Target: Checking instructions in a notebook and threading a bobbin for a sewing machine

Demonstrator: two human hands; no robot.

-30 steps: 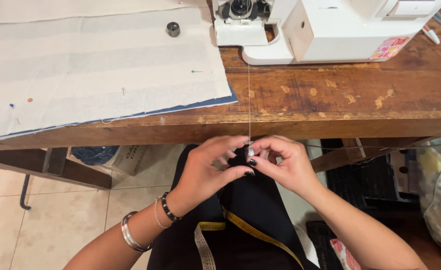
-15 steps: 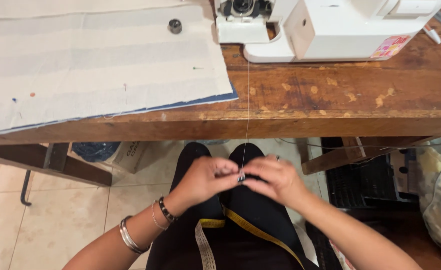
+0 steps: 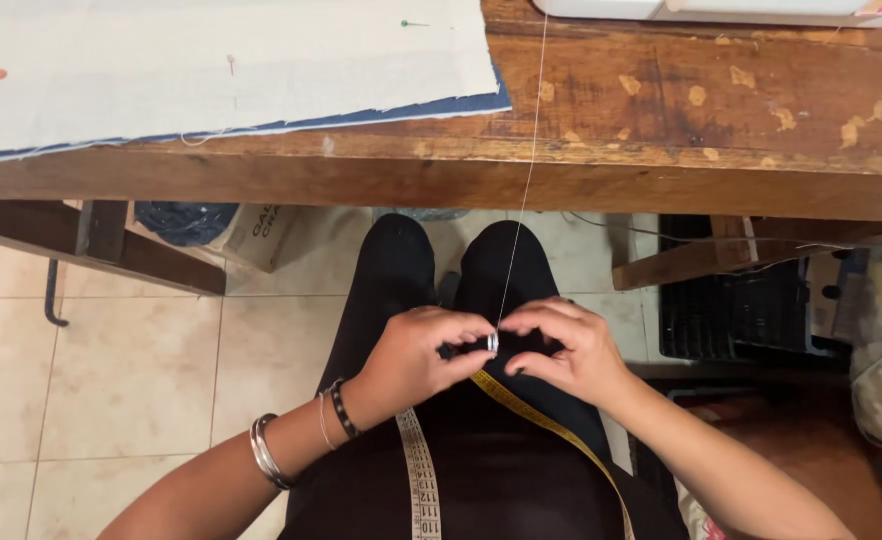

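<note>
Both hands have dropped lower over the lap since a moment ago, and the thread now runs longer from the table edge down to them.

A worn wooden table (image 3: 681, 130) spans the top, scarred with pale chips, above a floor of cream tiles (image 3: 141, 380). A large sheet of pale cloth (image 3: 211, 70) with a dark blue underside lies on its left half, stuck with a few pins. Only the bottom edge of a white sewing machine (image 3: 721, 8) shows, cut off at the top.

The seated person wears black; a yellow measuring tape (image 3: 551, 425) hangs across the lap. The left hand (image 3: 416, 355) and right hand (image 3: 571, 350) meet fingertip to fingertip, pinching a small silver bobbin (image 3: 493, 343) between them. A thin white thread (image 3: 526, 180) rises taut from it.

Under the table sit a cardboard box (image 3: 261, 235), white with dark print and partly hidden by a brace, and a black crate (image 3: 741, 315). A plastic bag at far right is hard to make out.
</note>
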